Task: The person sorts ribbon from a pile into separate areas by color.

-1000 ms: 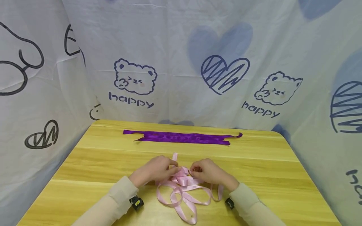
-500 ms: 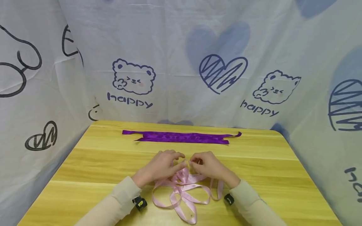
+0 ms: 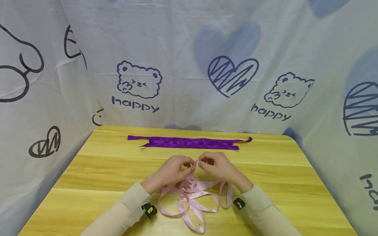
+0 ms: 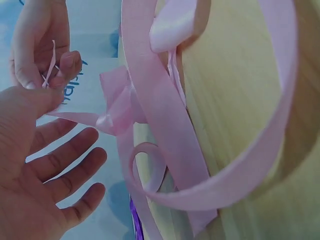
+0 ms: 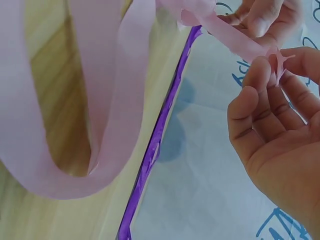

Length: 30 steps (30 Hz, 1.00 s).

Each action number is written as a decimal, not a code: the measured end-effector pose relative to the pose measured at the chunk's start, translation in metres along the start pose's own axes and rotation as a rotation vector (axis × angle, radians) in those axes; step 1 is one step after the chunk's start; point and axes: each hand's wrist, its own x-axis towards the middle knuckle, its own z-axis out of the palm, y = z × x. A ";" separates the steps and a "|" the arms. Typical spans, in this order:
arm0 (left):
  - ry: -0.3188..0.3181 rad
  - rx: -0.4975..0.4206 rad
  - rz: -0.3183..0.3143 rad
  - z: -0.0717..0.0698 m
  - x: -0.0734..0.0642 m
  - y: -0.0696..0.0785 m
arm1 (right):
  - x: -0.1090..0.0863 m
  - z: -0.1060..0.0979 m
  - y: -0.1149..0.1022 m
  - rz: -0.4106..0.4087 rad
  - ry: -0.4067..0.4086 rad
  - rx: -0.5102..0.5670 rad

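Observation:
A long pink satin ribbon (image 4: 162,110) lies in loose loops on the table, and a bunched knot-like part (image 4: 117,112) of it rises toward my hands. My left hand (image 3: 174,168) pinches a narrow strand from that part between thumb and forefinger, its other fingers spread loosely. Close against it, my right hand (image 3: 218,165) pinches the ribbon's tip; in the right wrist view a frayed end (image 5: 280,65) pokes out between the fingertips. Both hands are raised above the tabletop, fingertips nearly meeting. The ribbon's exact path between the fingers is partly hidden.
A flat bundle of purple ribbon (image 3: 192,143) lies lengthwise near the back of the wooden table (image 3: 88,170). White cloth (image 3: 183,82) with printed bears and hearts hangs behind and on both sides.
Both hands have moved up and away from the body, their fingertips coming together. The bunched pink ribbon has been drawn up with them; the purple ribbon has stayed put.

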 end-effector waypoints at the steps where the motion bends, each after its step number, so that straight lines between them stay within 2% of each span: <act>1: 0.002 -0.001 -0.004 0.000 0.000 0.000 | 0.000 -0.001 0.000 -0.002 0.008 0.009; 5: 0.019 -0.028 -0.027 0.002 0.002 -0.004 | 0.002 -0.003 -0.001 -0.012 0.028 0.041; 9: 0.014 -0.100 -0.066 0.001 0.002 -0.012 | 0.003 -0.006 0.000 0.011 0.055 0.063; 13: -0.033 -0.236 -0.144 -0.009 -0.003 -0.017 | 0.001 -0.010 0.005 0.049 0.085 0.082; 16: -0.069 -0.331 -0.171 -0.019 -0.005 -0.017 | -0.001 -0.011 0.008 0.071 0.097 0.092; 19: -0.090 -0.377 -0.165 -0.027 -0.005 -0.018 | -0.003 -0.012 0.011 0.080 0.105 0.099; 30: -0.168 -0.443 -0.111 -0.046 -0.014 -0.028 | -0.008 -0.026 0.021 0.152 0.174 0.092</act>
